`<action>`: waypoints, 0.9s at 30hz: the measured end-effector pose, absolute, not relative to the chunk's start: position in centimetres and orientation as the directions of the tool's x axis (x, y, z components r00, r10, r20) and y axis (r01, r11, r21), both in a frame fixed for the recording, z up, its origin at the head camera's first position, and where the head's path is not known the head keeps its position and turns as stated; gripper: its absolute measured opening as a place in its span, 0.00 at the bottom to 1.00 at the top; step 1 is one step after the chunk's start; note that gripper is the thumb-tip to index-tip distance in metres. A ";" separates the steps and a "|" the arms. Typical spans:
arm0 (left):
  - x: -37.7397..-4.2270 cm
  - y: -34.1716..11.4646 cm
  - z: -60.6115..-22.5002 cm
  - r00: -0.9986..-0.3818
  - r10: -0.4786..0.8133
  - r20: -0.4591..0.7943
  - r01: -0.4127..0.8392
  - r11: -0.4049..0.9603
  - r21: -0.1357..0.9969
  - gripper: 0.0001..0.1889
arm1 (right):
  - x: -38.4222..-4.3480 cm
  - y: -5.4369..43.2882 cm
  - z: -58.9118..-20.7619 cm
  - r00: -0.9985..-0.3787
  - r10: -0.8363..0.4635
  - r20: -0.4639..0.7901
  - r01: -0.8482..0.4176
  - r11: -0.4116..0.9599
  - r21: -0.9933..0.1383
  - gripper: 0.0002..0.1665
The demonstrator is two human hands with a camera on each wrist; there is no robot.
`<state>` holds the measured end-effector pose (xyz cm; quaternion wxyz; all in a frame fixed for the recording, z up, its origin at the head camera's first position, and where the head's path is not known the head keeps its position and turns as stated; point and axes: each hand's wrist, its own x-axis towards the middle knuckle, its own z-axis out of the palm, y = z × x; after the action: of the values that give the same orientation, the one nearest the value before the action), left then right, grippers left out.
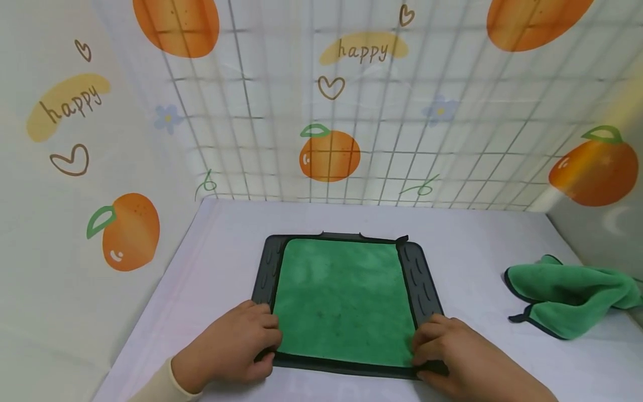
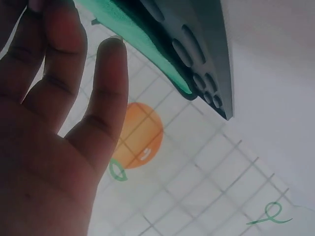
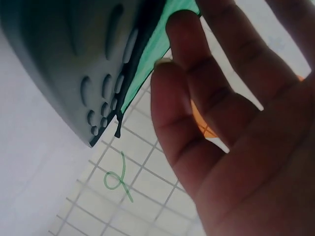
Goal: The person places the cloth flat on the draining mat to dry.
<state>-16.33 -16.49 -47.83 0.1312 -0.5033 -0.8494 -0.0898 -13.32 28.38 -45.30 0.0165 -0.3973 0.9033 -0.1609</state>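
Cloth on tray, hands at corners, backdrop reading "happy"

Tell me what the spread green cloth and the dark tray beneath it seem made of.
Green cloth: probably plush microfiber, matte; its surface looks softly napped, with patchy shading. Dark tray: likely molded plastic, fairly dull, judging by its rounded corners and oblong relief; coated metal can't be ruled out.

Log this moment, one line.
green cloth: flat on dark gray board; left hand: at cloth's near-left corner; right hand: at cloth's near-right corner; second green cloth: bunched at right
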 end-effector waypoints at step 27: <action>-16.3 -16.2 -48.4 -0.453 0.842 0.293 0.881 0.473 0.004 0.16 | -13.0 27.9 -46.1 -0.647 -0.729 0.223 -0.758 0.582 -0.294 0.08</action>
<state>-16.26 -16.21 -48.37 0.1259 -0.5076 -0.8488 -0.0779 -12.99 27.89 -46.09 -0.0390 -0.4185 0.8886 -0.1840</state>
